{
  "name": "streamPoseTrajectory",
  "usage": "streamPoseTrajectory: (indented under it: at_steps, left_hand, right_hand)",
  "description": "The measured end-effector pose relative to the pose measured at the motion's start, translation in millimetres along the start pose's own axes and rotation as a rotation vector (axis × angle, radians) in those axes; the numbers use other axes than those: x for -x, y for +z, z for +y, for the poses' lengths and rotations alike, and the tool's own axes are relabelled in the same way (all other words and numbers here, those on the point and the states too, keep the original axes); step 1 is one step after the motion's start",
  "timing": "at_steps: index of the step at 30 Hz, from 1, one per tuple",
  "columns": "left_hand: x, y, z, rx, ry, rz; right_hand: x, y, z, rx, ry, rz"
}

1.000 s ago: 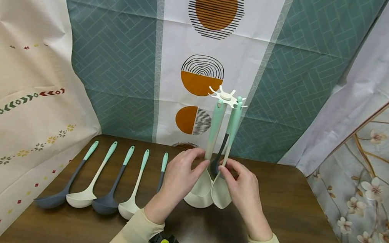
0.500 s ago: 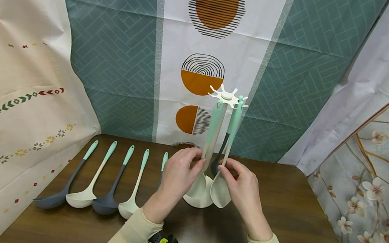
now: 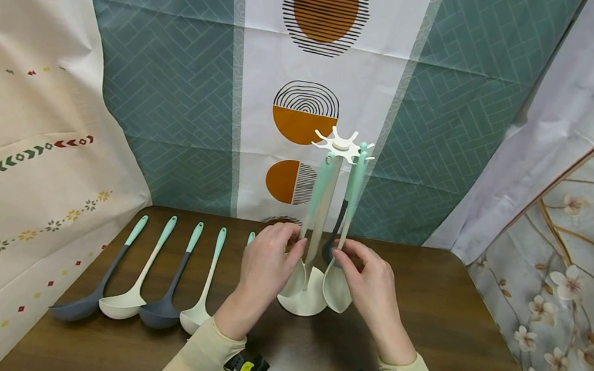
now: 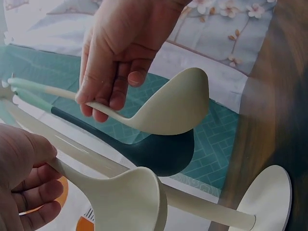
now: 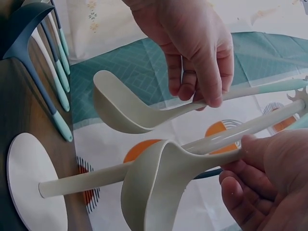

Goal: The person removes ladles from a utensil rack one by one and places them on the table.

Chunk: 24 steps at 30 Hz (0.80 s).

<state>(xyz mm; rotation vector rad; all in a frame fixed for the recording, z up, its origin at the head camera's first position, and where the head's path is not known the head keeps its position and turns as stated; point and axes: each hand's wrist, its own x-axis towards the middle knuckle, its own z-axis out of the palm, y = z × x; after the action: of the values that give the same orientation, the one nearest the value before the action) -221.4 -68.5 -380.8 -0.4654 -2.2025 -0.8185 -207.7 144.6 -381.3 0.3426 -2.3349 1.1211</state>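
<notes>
A white utensil stand point(image 3: 340, 144) with a crown of hooks stands upright on its round base point(image 3: 313, 302). On its left side hangs a white ladle point(image 3: 295, 282) with a mint handle; my left hand point(image 3: 269, 265) pinches its stem between thumb and fingers. My right hand point(image 3: 370, 283) pinches the stem of a second white ladle point(image 3: 337, 290), hanging on the right. Just behind that one hangs a dark grey ladle point(image 4: 163, 156), touched by neither hand. In the right wrist view both white bowls show, apart from each other, on either side of the pole point(image 5: 91, 179).
Several more ladles lie in a row at the left of the brown table point(image 3: 439, 316), dark point(image 3: 79, 307) and white point(image 3: 124, 303) alternating. The last handle point(image 3: 251, 237) is mostly hidden by my left hand. A patterned curtain point(image 3: 166, 109) hangs along the back edge.
My left hand has shifted left, swinging its white ladle from in front of the pole to the left side. The pole and base show more now. My right hand has barely moved.
</notes>
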Motion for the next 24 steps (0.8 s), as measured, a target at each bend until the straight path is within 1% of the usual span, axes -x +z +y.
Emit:
streamPoseTrajectory:
  at_steps: [2,8,12,16,20,24]
  left_hand:
    - [-0.1,-1.2,0.0,-0.003,-0.005,-0.001]
    - [-0.5,-5.1,-0.8,-0.021,-0.004,0.029]
    - [-1.0,-6.1,-2.2,-0.023,-0.015,0.023]
    - [-1.6,-6.3,-3.4,-0.029,-0.02,0.014]
    - [-2.0,-6.6,-4.7,-0.029,-0.016,0.024]
    - [-2.3,-7.6,-6.1,-0.027,-0.009,0.031]
  right_hand:
    - [-0.1,-1,0,0.001,0.002,0.003]
    - [-2.4,-6,0,0.009,0.031,0.004]
    - [-5.7,-11,3,0.016,0.046,0.0]
    - [-11.0,-16,8,0.012,0.064,0.0]
    - [-18.0,-18,14,0.021,0.072,0.0]
    - [-24.0,-17,17,0.038,0.089,-0.018]
